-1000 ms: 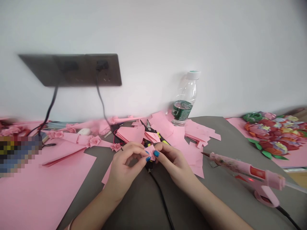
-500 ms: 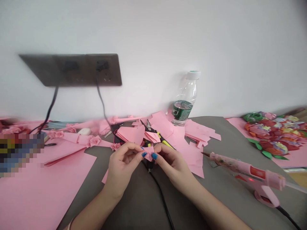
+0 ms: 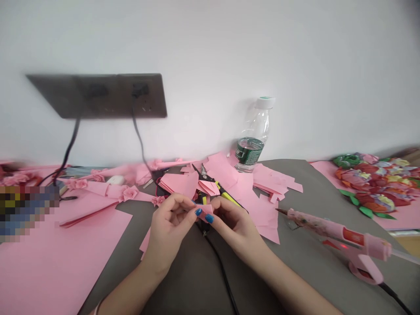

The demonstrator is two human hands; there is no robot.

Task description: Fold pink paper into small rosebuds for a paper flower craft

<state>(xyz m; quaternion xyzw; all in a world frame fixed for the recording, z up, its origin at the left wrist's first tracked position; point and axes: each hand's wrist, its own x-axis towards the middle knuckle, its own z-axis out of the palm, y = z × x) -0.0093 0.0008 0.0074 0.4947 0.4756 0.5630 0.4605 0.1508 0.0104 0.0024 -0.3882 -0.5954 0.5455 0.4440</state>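
A small folded piece of pink paper (image 3: 206,210) is pinched between both hands at the centre of the head view. My left hand (image 3: 171,229) grips its left side with thumb and fingers. My right hand (image 3: 234,225) holds the right side, its thumb pressed on the front. Just behind the hands lie yellow-and-black scissors (image 3: 226,192), partly under and among pink paper pieces (image 3: 179,183). A black cable (image 3: 219,262) runs down the grey table between my forearms.
A pink glue gun (image 3: 341,234) with a red light lies right. A bottle (image 3: 251,144) stands by the wall. Paper flowers (image 3: 377,183) lie far right; pink sheets (image 3: 65,258) and paper roses (image 3: 127,193) lie left. Wall sockets (image 3: 144,105) hold plugged cables.
The paper between my fingers has been folded or tilted and shows less of its face. My right thumb has shifted slightly left and down over it.
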